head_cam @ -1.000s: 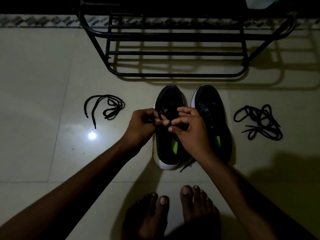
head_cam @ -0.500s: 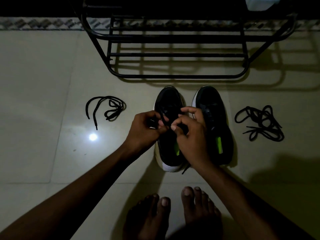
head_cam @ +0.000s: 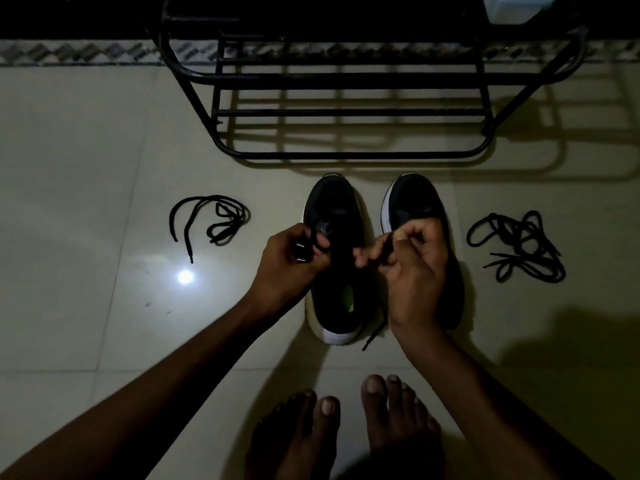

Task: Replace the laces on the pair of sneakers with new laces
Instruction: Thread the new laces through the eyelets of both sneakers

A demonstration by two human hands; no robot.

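Note:
Two black sneakers with white soles stand side by side on the tiled floor, the left sneaker [head_cam: 334,202] and the right sneaker [head_cam: 414,199], toes pointing away from me. My left hand [head_cam: 289,268] pinches a black lace at the left sneaker's left side. My right hand [head_cam: 412,268] pinches the other stretch of that lace [head_cam: 388,247] above the gap between the shoes; its loose end [head_cam: 372,336] trails past the heel. A single loose black lace [head_cam: 211,220] lies on the left. A tangled bundle of black laces [head_cam: 519,247] lies on the right.
A black metal shoe rack [head_cam: 346,112] stands just beyond the sneakers' toes, with a pale object [head_cam: 512,8] on its upper right. My bare feet [head_cam: 346,431] rest on the floor below the shoes. A bright light reflection [head_cam: 185,277] shows on the tile.
My hands have drawn apart: the right hand moved right, pulling the lace out sideways over the left sneaker, while the left hand stayed at the shoe's left side.

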